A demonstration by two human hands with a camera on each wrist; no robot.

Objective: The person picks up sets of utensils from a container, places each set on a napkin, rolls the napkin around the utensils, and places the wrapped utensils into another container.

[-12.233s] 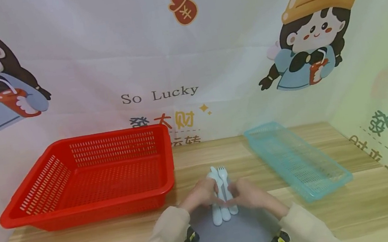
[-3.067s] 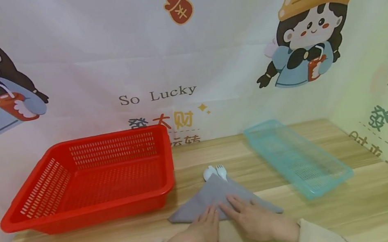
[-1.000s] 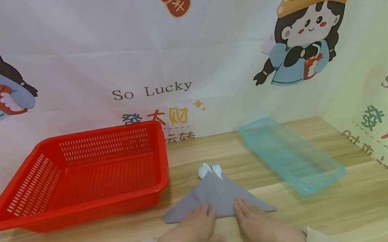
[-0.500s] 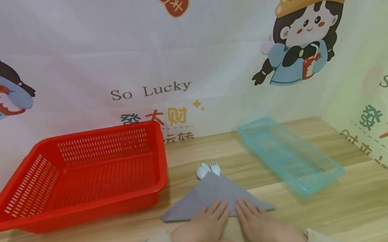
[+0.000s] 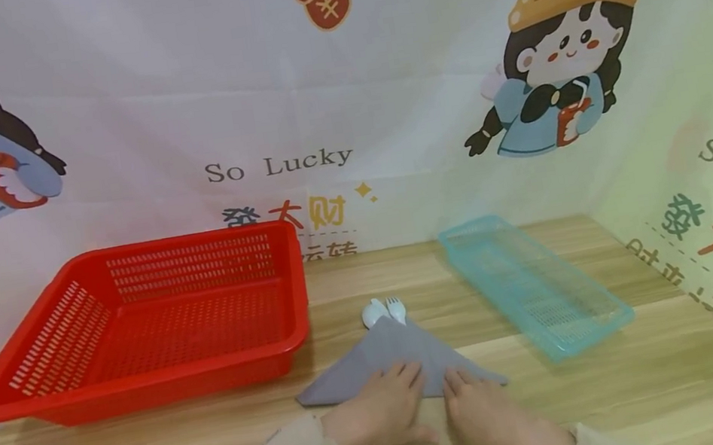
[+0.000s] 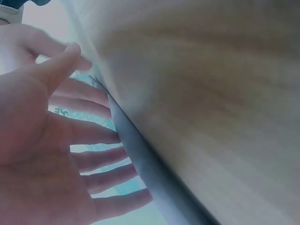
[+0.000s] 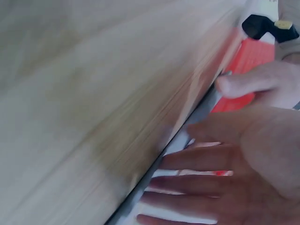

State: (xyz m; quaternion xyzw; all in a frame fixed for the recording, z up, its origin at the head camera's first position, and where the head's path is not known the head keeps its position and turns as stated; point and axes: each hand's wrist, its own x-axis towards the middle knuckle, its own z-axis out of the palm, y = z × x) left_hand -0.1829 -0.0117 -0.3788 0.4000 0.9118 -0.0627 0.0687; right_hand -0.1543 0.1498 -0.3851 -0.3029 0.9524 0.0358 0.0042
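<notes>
A grey cloth napkin [image 5: 375, 357], folded into a triangle, lies on the table with its point facing away from me. From under that point stick out the heads of a pale spoon [image 5: 374, 313] and a pale fork [image 5: 396, 310]; their handles are hidden. My left hand [image 5: 383, 409] rests with extended fingers on the napkin's near middle. Just to its right, my right hand [image 5: 486, 413] touches the near folded edge with its fingertips. In the left wrist view the fingers [image 6: 110, 178] are straight and spread along the napkin; the right wrist view shows the same of the right fingers [image 7: 187, 185].
A red perforated basket [image 5: 169, 378] stands at the left of the wooden table [image 5: 377, 273]. On the right lies a pale blue mesh basket [image 5: 537, 288], set at an angle. A printed white cloth hangs behind and along the sides.
The flat napkin, with several pieces of cutlery that my hands were holding on it, is now folded over them. Within the last second my left hand has slid slightly right across the napkin.
</notes>
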